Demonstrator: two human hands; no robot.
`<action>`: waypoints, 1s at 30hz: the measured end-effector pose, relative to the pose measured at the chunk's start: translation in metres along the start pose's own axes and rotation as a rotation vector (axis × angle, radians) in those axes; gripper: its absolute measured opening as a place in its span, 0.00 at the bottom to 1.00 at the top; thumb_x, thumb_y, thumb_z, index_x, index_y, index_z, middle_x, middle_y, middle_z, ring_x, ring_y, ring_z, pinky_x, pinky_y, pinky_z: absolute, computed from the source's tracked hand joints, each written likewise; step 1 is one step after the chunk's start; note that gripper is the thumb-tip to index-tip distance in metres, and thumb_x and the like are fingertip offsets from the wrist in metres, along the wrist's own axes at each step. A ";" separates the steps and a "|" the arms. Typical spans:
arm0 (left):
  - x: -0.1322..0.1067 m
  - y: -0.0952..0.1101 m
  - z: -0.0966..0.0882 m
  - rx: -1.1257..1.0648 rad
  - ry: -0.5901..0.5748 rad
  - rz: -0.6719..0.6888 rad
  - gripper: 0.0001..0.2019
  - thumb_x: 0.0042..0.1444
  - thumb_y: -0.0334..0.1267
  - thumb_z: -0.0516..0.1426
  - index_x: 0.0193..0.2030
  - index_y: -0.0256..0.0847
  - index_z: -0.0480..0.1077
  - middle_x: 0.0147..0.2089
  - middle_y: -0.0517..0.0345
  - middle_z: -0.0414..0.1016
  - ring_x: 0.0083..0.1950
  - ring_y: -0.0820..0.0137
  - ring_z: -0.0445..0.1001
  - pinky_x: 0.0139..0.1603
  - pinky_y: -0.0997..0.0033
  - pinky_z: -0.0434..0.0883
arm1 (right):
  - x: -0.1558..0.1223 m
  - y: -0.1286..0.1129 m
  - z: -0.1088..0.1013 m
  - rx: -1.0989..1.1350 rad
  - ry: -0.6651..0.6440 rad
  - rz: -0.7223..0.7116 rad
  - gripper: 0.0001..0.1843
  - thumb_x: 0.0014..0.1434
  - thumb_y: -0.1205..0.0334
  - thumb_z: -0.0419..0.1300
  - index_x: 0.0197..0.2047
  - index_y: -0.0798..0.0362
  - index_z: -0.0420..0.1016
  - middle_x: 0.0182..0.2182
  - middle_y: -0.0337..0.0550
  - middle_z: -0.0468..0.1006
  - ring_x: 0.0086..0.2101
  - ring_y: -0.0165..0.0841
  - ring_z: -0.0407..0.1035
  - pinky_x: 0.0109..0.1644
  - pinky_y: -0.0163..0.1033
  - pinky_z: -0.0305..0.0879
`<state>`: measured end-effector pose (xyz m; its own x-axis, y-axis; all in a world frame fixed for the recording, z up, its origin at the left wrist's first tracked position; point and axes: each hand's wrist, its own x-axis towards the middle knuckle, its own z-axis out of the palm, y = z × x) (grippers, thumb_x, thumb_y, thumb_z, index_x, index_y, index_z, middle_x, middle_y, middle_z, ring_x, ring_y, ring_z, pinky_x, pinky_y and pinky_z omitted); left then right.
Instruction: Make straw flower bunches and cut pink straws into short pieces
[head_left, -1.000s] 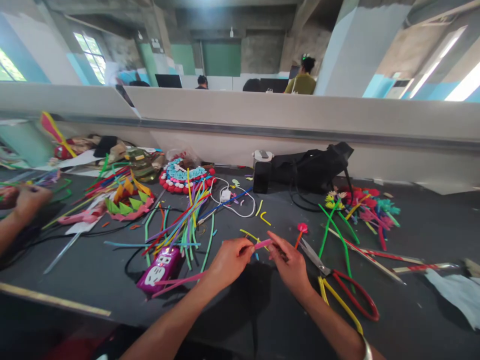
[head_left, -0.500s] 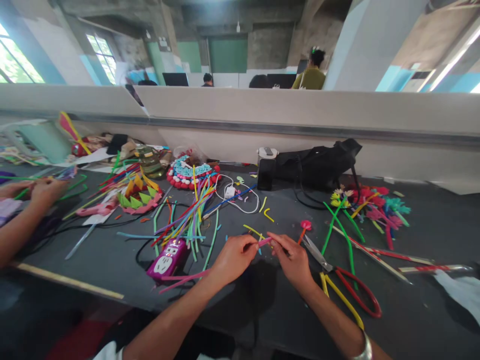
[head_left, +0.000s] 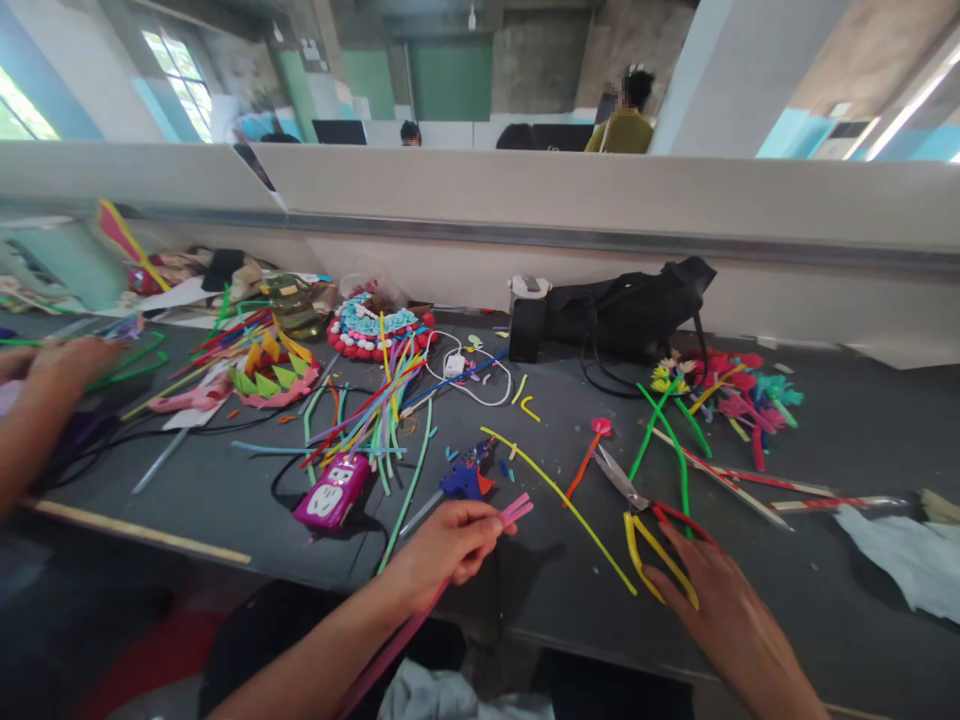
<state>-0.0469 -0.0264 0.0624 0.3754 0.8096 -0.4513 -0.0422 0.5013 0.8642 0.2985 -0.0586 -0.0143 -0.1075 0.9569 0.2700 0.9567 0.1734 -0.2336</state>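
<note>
My left hand [head_left: 442, 545] is closed in a pinch on a folded pink pipe cleaner [head_left: 516, 511], whose long end trails back under my forearm. My right hand [head_left: 712, 600] has its fingers spread and laid on the yellow and red handles of the scissors [head_left: 652, 525], at the near right of the dark table [head_left: 225, 500]. Between my two hands a long yellow pipe cleaner [head_left: 559, 490] lies slantwise. Just beyond my left hand sits a small blue glue gun [head_left: 465, 482].
A heap of coloured pipe cleaners [head_left: 375, 415] and a purple power strip [head_left: 334, 492] lie left of centre. Pipe-cleaner flowers [head_left: 720, 395] and a black bag [head_left: 622, 315] are at the back right. Another person's hand [head_left: 71, 360] works at the far left. A grey partition [head_left: 525, 200] runs behind.
My right hand let go of the pink pipe cleaner and moved right and down onto the scissors' handles. My left hand kept the pipe cleaner and drew slightly nearer.
</note>
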 end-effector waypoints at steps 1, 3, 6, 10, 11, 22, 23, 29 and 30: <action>0.000 -0.004 0.003 -0.028 -0.008 -0.014 0.18 0.51 0.48 0.60 0.40 0.33 0.73 0.21 0.69 0.55 0.17 0.84 0.49 0.18 0.77 0.41 | -0.001 0.004 0.001 -0.014 0.009 -0.004 0.28 0.63 0.44 0.49 0.59 0.50 0.66 0.45 0.52 0.76 0.44 0.48 0.71 0.49 0.52 0.68; 0.001 -0.009 0.010 -0.067 -0.006 -0.027 0.19 0.51 0.48 0.60 0.41 0.32 0.73 0.21 0.68 0.56 0.17 0.85 0.49 0.17 0.77 0.41 | 0.003 0.010 0.000 -0.056 0.018 -0.007 0.29 0.62 0.43 0.50 0.60 0.50 0.65 0.44 0.53 0.75 0.42 0.48 0.71 0.48 0.53 0.67; 0.003 -0.012 0.018 -0.106 0.001 -0.032 0.20 0.51 0.49 0.61 0.41 0.32 0.73 0.22 0.68 0.57 0.16 0.86 0.50 0.17 0.78 0.40 | 0.014 0.017 -0.005 -0.040 -0.036 -0.021 0.30 0.60 0.44 0.52 0.61 0.51 0.65 0.45 0.53 0.75 0.42 0.48 0.71 0.46 0.52 0.68; 0.003 -0.010 0.022 -0.141 0.007 -0.046 0.20 0.51 0.49 0.61 0.41 0.32 0.73 0.21 0.69 0.56 0.16 0.86 0.49 0.17 0.78 0.39 | 0.024 0.017 -0.013 0.122 -0.190 -0.020 0.26 0.60 0.52 0.51 0.59 0.52 0.66 0.40 0.48 0.77 0.38 0.42 0.74 0.42 0.43 0.69; 0.003 -0.009 0.022 -0.150 0.010 -0.041 0.19 0.51 0.48 0.61 0.40 0.32 0.73 0.21 0.69 0.56 0.16 0.86 0.49 0.17 0.78 0.39 | 0.025 0.016 -0.015 0.147 -0.223 0.003 0.26 0.59 0.54 0.52 0.58 0.52 0.66 0.37 0.46 0.77 0.35 0.40 0.74 0.39 0.41 0.69; 0.006 0.000 0.026 -0.173 0.024 0.076 0.13 0.54 0.44 0.59 0.34 0.32 0.72 0.21 0.68 0.56 0.16 0.85 0.51 0.19 0.76 0.42 | -0.023 -0.006 -0.036 1.154 -0.305 0.560 0.37 0.49 0.45 0.64 0.59 0.48 0.59 0.30 0.41 0.75 0.25 0.35 0.71 0.27 0.38 0.67; 0.007 0.000 0.027 -0.161 0.028 0.075 0.13 0.54 0.43 0.59 0.35 0.32 0.72 0.21 0.68 0.56 0.16 0.85 0.50 0.19 0.76 0.42 | -0.032 -0.019 -0.041 1.286 -0.302 0.568 0.41 0.49 0.44 0.65 0.62 0.45 0.55 0.31 0.41 0.75 0.24 0.34 0.71 0.25 0.37 0.66; 0.010 0.000 0.034 -0.126 -0.002 0.034 0.16 0.55 0.46 0.58 0.38 0.33 0.73 0.23 0.67 0.58 0.17 0.85 0.51 0.19 0.77 0.42 | -0.057 -0.096 -0.044 1.519 -0.489 0.515 0.36 0.51 0.39 0.63 0.59 0.44 0.60 0.29 0.39 0.69 0.20 0.26 0.62 0.20 0.31 0.57; 0.010 0.001 0.035 -0.117 0.002 0.033 0.16 0.55 0.47 0.58 0.38 0.33 0.74 0.23 0.66 0.58 0.17 0.85 0.51 0.19 0.77 0.42 | -0.058 -0.103 -0.040 1.509 -0.447 0.493 0.38 0.49 0.37 0.65 0.58 0.44 0.61 0.29 0.38 0.68 0.21 0.28 0.63 0.22 0.32 0.59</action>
<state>-0.0110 -0.0283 0.0666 0.3705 0.8265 -0.4237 -0.1621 0.5067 0.8467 0.2170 -0.1412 0.0311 -0.2121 0.9258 -0.3129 -0.1614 -0.3490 -0.9231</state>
